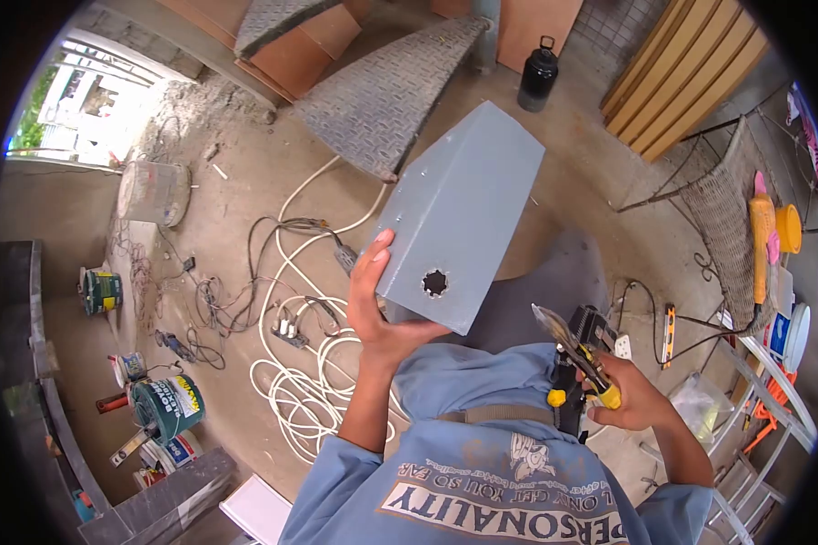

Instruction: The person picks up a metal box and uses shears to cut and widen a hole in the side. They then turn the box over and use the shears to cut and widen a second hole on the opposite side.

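Observation:
My left hand [377, 313] is closed on the lower left edge of a grey metal box [468, 200], its fingers along the side and the thumb under the near end. The box is tilted up in front of me, with a jagged round hole [434, 283] in its near part. At my right hip, my right hand [636, 392] grips a yellow-and-black-handled tool [606, 392]; its exact kind is hard to make out. A dark tool pouch [568, 400] on my belt [495, 415] sits beside that hand, partly hidden.
White cable [282, 391] lies coiled on the floor at left, near dark cords [214, 304] and a bucket [154, 193]. Diamond-plate metal steps [391, 95] and a black bottle [538, 77] stand ahead. Paint tubs [168, 404] are at left; a ladder [782, 436] is at right.

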`<state>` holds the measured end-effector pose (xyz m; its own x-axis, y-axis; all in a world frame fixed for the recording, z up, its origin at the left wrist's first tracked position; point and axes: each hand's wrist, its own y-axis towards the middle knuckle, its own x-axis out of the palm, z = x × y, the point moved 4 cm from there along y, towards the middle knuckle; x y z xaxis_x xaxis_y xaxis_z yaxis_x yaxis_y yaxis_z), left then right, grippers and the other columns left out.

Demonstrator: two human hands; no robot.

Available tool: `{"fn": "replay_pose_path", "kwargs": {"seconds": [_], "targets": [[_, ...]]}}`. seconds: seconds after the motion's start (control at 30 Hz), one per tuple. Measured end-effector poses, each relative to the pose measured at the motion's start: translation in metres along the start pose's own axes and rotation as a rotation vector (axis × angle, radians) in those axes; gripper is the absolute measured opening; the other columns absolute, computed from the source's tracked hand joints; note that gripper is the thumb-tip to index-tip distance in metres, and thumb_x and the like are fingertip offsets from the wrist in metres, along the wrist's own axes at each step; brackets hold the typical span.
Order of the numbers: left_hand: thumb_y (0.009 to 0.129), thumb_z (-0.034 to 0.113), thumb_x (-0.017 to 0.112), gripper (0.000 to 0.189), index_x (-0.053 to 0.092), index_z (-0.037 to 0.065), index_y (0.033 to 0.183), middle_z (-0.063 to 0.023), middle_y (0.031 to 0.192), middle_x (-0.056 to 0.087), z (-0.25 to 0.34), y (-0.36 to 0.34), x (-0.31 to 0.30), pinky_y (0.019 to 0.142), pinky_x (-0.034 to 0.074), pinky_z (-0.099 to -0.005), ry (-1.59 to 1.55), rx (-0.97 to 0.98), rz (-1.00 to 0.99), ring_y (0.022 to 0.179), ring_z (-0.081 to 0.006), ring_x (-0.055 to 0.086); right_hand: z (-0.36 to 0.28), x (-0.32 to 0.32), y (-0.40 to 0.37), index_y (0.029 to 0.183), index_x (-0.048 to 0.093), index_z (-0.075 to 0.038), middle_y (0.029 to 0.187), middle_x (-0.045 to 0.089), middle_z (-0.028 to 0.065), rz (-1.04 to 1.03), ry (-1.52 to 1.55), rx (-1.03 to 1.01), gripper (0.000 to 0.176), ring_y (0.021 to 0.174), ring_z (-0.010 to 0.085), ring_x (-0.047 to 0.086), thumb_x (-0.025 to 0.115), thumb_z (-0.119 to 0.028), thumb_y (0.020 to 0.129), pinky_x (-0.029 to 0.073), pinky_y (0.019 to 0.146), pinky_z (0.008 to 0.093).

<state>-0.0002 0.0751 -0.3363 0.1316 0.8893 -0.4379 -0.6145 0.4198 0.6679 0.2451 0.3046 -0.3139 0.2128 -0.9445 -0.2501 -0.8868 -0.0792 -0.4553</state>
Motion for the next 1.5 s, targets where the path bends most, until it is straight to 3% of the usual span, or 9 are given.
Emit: {"fn": "replay_pose_path", "kwargs": {"seconds": [0.07,0.57,0.7,0.77,0.9,1.1,1.2,1.33,1.5], "targets": [[0.048,0.036,0.096,0.103,0.044,0.003,0.131,-0.0233,0.131,0.055,-0.004,-0.001,-0.002,0.101,0.046,-0.0465,-0.116,-0.074,0.040,0.117,-0.0380,0.057,0.003,0.009,0.006,0.112,0.056,0.000,0.109,0.056,0.0080,-0.069,0.239,0.149,0.051,0.104,0.0165,0.056,0.075,-0.006,0.065,0.045,0.093,0.0323],[0.044,0.035,0.095,0.103,0.046,0.007,0.130,-0.0194,0.132,0.057,0.005,-0.003,0.003,0.101,0.042,-0.0493,-0.047,0.004,-0.043,0.121,-0.0365,0.056,-0.019,0.012,-0.003,0.123,0.054,-0.002,0.107,0.060,0.0056,-0.115,0.298,0.064,0.062,0.096,0.0167,0.059,0.076,-0.003,0.065,0.046,0.090,0.0330],[0.045,0.038,0.093,0.101,0.048,0.009,0.130,-0.0183,0.132,0.057,0.016,-0.010,0.012,0.100,0.042,-0.0515,-0.022,0.079,-0.072,0.121,-0.0365,0.056,-0.029,0.018,-0.011,0.140,0.041,0.003,0.109,0.061,0.0057,-0.243,0.643,0.147,0.076,0.097,0.0165,0.059,0.071,-0.002,0.070,0.046,0.088,0.0319],[0.051,0.042,0.090,0.095,0.049,0.010,0.130,-0.0181,0.131,0.058,0.021,-0.016,0.016,0.100,0.041,-0.0524,0.014,0.132,-0.082,0.121,-0.0358,0.056,-0.027,0.023,-0.013,0.136,0.044,0.000,0.117,0.057,0.0066,-0.383,0.801,0.185,0.067,0.106,0.0161,0.057,0.070,-0.001,0.074,0.048,0.090,0.0318],[0.057,0.044,0.087,0.089,0.050,0.010,0.130,-0.0181,0.131,0.058,0.028,-0.021,0.021,0.100,0.041,-0.0519,0.026,0.141,-0.119,0.121,-0.0356,0.056,-0.026,0.027,-0.012,0.139,0.042,0.000,0.116,0.057,0.0070,-0.439,0.789,0.209,0.071,0.106,0.0161,0.057,0.070,-0.003,0.074,0.050,0.086,0.0313],[0.063,0.045,0.085,0.084,0.049,0.010,0.130,-0.0174,0.131,0.058,0.029,-0.022,0.021,0.100,0.040,-0.0521,0.042,0.149,-0.123,0.121,-0.0354,0.056,-0.018,0.036,-0.010,0.138,0.043,0.002,0.109,0.058,0.0064,-0.419,0.831,0.194,0.070,0.101,0.0154,0.058,0.070,-0.005,0.074,0.050,0.082,0.0302],[0.066,0.045,0.085,0.084,0.047,0.007,0.129,-0.0231,0.128,0.058,0.029,-0.023,0.021,0.098,0.042,-0.0560,0.079,0.184,-0.133,0.117,-0.0398,0.058,-0.021,0.039,-0.006,0.135,0.045,0.003,0.104,0.059,0.0055,-0.392,0.828,0.132,0.066,0.096,0.0139,0.058,0.070,-0.007,0.076,0.049,0.082,0.0298],[0.065,0.043,0.086,0.082,0.047,0.008,0.128,-0.0223,0.129,0.058,0.030,-0.026,0.022,0.098,0.042,-0.0567,0.089,0.178,-0.153,0.117,-0.0396,0.058,-0.020,0.047,-0.007,0.132,0.049,0.003,0.100,0.061,0.0043,-0.331,0.894,0.241,0.061,0.092,0.0119,0.059,0.072,-0.011,0.077,0.047,0.085,0.0292],[0.064,0.043,0.087,0.083,0.047,0.009,0.129,-0.0219,0.128,0.058,0.031,-0.028,0.026,0.098,0.042,-0.0569,0.100,0.175,-0.171,0.117,-0.0399,0.059,-0.006,0.061,-0.007,0.111,0.063,0.001,0.093,0.065,0.0021,-0.247,0.893,0.183,0.038,0.086,0.0102,0.060,0.074,-0.015,0.078,0.045,0.092,0.0300]]}}
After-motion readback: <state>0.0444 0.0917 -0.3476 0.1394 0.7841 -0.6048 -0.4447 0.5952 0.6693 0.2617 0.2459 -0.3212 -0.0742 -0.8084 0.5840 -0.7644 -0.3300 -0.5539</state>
